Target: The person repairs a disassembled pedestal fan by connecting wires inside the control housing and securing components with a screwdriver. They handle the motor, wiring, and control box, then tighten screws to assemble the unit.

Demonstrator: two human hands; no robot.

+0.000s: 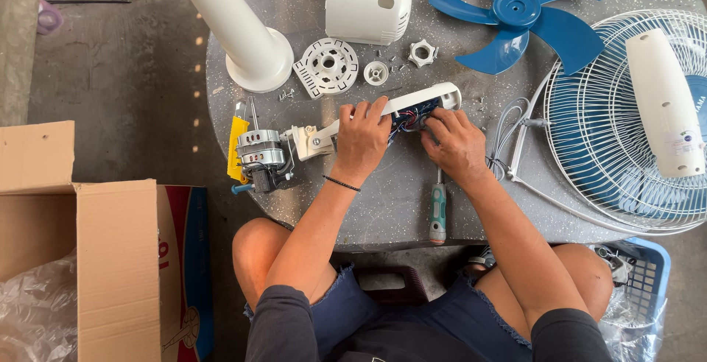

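Note:
A white fan neck housing point(431, 100) lies open on the round grey table point(383, 200), showing coloured wires inside. My left hand point(362, 139) presses down on its middle. My right hand point(454, 141) rests at the open cavity, fingers on the wires. The housing joins a metal fan motor point(261, 154) at its left end. A green-handled screwdriver point(437, 213) lies under my right wrist.
On the table stand a white fan base column point(239, 27), a white motor cover point(367, 5), a blue blade point(523, 16), round plastic parts point(328, 66), small screws and a wire grille point(626, 126) with a white cover on it. A cardboard box point(81, 244) sits left, a blue basket point(644, 277) right.

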